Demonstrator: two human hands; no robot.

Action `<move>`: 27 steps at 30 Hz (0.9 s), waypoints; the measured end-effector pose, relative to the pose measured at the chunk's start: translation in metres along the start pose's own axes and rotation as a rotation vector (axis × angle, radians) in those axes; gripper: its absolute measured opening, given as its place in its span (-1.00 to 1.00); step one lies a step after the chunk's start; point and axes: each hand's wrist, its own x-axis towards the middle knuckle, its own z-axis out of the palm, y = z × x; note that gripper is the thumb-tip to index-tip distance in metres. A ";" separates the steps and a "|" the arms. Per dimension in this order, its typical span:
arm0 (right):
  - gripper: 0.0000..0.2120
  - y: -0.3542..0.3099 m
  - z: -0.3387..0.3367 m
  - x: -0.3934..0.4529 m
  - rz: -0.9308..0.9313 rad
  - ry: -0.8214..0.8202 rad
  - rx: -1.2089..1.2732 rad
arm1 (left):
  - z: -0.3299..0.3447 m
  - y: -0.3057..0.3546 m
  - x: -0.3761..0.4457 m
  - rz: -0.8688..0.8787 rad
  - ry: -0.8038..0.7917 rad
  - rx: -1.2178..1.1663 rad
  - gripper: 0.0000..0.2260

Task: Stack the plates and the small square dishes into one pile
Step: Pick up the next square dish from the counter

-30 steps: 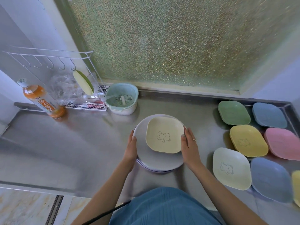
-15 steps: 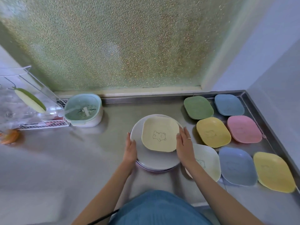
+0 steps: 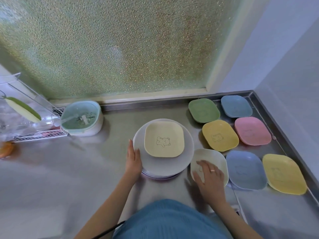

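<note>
On the grey steel counter [image 3: 51, 169], below the frosted green window, a pile of round pale-grey plates [image 3: 165, 167] is sitting near the middle, and a small cream square dish with a bear outline [image 3: 164, 139] is lying flat on top of it, rim up. That dish is slightly longer from side to side than front to back, with its edges roughly parallel to the counter's back edge and the bear's head toward the right. The left hand [image 3: 133, 158] is resting open against the left rim of the pile, fingers together and pointing away from the person, gripping nothing. The right hand [image 3: 209, 178] is lying spread over a small off-white square dish [image 3: 216, 158] just right of the pile, its fingers flat on the dish's inner face; whether it is gripping the edge cannot be told. This dish is sitting turned, one corner toward the pile. Further right, six more small square dishes are lying flat and close together: a green one [image 3: 204, 110] and a blue one [image 3: 236, 106] at the back, a yellow bear-printed one [image 3: 220, 135] and a pink one [image 3: 252, 131] in the middle, a second blue one [image 3: 245, 169] and a second yellow one [image 3: 284, 173] at the front. All are shallow, matte and round-cornered. A mint-green strainer basket in a white bowl [image 3: 82, 118] is standing at the back left.
</note>
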 end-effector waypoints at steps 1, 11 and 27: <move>-0.58 0.010 0.002 -0.010 -0.043 -0.039 -0.093 | 0.000 0.000 0.000 0.011 0.010 0.028 -0.52; -0.85 0.001 -0.007 -0.021 0.019 0.215 0.040 | -0.002 0.001 -0.003 0.062 0.007 0.147 -0.51; -0.79 -0.130 -0.006 0.033 -0.525 0.023 -0.021 | -0.002 0.002 -0.009 0.070 0.043 0.136 -0.53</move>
